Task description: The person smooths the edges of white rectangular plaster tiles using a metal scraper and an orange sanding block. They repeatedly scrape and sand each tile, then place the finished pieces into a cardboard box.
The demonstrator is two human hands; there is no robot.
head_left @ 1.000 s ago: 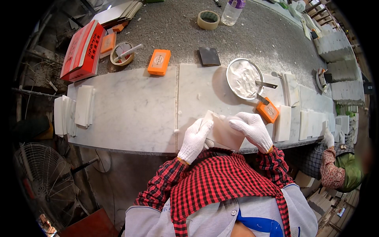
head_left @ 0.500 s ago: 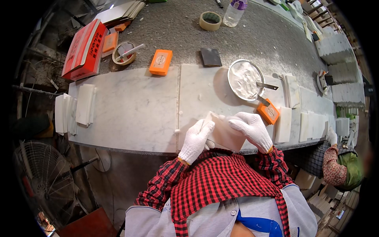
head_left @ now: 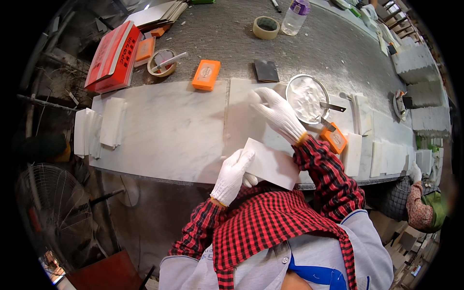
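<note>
My left hand (head_left: 231,176), in a white knit glove, grips the left edge of a thin white tile (head_left: 273,164). The tile is tilted over the near edge of the pale marble slab (head_left: 169,125). My right hand (head_left: 279,113), gloved alike, is raised over the slab, apart from the tile and just left of a metal bowl (head_left: 288,104) of white paste (head_left: 307,99). Its fingers are bent together and their tips are blurred; anything in them is hidden. Two metal-bladed spreaders, a dark one (head_left: 333,107) and a shorter one (head_left: 327,124), lean on the bowl's rim.
Orange boxes (head_left: 206,75) (head_left: 334,138), a black square pad (head_left: 266,71), tape rolls (head_left: 266,27) (head_left: 162,62), a bottle (head_left: 296,18) and a red carton (head_left: 114,57) surround the work area. White strips (head_left: 113,122) stand left; more tiles (head_left: 353,154) lie right. A co-worker's arm (head_left: 419,203) reaches in at far right.
My right hand has left the tile and moved up and left, beside the bowl. My left hand keeps hold of the tile, whose broad face now shows more. The whole view has shifted slightly.
</note>
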